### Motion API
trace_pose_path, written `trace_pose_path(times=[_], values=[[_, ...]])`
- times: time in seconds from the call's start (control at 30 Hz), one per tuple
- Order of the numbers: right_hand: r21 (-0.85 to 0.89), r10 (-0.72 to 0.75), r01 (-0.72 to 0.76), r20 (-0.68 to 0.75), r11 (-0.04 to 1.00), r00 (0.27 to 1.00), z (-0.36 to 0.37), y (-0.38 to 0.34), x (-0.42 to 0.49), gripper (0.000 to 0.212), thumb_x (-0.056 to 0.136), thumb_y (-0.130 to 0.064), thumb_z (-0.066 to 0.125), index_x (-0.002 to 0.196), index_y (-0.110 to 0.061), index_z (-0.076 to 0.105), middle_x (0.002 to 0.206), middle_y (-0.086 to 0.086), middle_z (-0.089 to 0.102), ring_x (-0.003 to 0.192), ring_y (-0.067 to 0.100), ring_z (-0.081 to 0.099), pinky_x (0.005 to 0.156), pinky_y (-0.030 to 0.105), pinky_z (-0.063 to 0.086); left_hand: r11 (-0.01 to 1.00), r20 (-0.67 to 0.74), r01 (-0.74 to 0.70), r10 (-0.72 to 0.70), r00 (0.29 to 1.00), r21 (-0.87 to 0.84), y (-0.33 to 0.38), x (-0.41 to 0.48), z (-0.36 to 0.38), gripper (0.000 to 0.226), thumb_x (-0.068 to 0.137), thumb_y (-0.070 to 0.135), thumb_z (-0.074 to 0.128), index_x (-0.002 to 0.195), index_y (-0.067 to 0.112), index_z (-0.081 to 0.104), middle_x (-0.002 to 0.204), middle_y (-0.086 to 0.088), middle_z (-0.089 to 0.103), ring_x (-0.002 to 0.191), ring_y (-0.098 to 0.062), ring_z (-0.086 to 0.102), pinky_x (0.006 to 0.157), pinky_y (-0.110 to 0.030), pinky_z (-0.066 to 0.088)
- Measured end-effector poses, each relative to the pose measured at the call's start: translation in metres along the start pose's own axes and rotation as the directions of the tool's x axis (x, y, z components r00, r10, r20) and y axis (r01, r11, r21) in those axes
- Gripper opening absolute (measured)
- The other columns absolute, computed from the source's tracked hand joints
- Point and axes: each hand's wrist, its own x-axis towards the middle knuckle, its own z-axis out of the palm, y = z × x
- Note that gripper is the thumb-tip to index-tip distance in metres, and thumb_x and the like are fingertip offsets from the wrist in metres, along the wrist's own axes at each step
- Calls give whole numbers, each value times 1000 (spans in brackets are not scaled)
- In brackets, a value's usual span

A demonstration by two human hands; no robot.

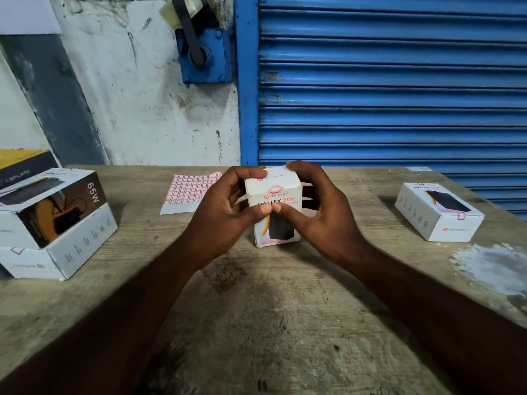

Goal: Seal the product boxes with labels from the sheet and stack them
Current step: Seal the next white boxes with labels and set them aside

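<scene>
White cardboard product box (273, 206) upright at centre of wooden table (256, 309), left hand (225, 206) and right hand (319, 212) clamped round it, thumbs touching; red-gridded label sheet (191, 192) at eleven o'clock, edge hidden behind the left hand; stacked boxes (51, 223) at nine, flat white box (439, 212) at three

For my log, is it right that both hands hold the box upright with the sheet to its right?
No: the head view shows the sheet left of the box. The left hand and right hand do hold it upright.

Rough worn wooden table (271, 323) (matt), smooth cardboard box (273, 192)
</scene>
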Motion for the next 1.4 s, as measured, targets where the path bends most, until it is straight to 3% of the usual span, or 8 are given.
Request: trace_pose_path(times=[0.1,0.2,0.33,0.47,0.83,1.13,1.4], values=[[-162,-122,119,-7,979,992,-1,2,1,50,81,-32,80,126,-21,61,128,-4,59,119,9,59,89,37,56,1000,16,-5,5,1000,26,-1,1,-3,46,78,4,77,117,20,59,136,-1,61,125,-12,61,95,-26,54],[-219,-215,205,-21,954,976,-2,4,2,47,80,-28,81,123,-13,65,134,3,56,128,11,53,96,39,53,999,31,-2,0,1000,53,-1,1,-4,49,80,-3,75,119,21,59,137,2,61,124,-10,61,96,-25,54],[-227,-266,256,-14,939,964,-2,4,2,43,80,-22,83,118,-11,68,137,6,56,131,13,52,103,37,49,998,34,-5,3,999,64,3,-1,-3,62,74,14,77,129,24,52,134,8,61,126,-5,58,95,-23,53],[-234,-292,281,-13,931,956,-2,2,3,39,79,-18,85,114,-9,70,135,6,59,129,13,54,105,28,46,996,34,1,-5,999,93,3,-1,-5,68,75,18,84,134,23,49,136,5,59,128,-6,57,101,-30,53],[-183,-242,233,-28,955,970,1,-6,0,32,75,-7,86,103,-12,70,129,2,63,125,13,57,102,34,48,983,8,-19,18,1000,185,0,-2,-5,74,75,19,79,141,21,45,138,3,58,128,-9,57,104,-35,52],[-100,-151,148,-21,984,988,4,-9,0,31,74,-8,82,99,-15,66,126,-6,63,125,12,56,100,49,48,977,8,-25,24,1000,210,0,-2,-5,76,74,20,80,142,20,45,137,4,59,127,-8,57,103,-31,52],[-12,-100,99,-33,995,994,2,-14,-3,38,79,-21,78,113,-17,61,125,-5,65,123,10,59,100,37,52,975,-1,-15,16,1000,222,-3,-1,-8,77,75,22,81,142,22,44,138,4,58,129,-12,56,105,-40,52]])
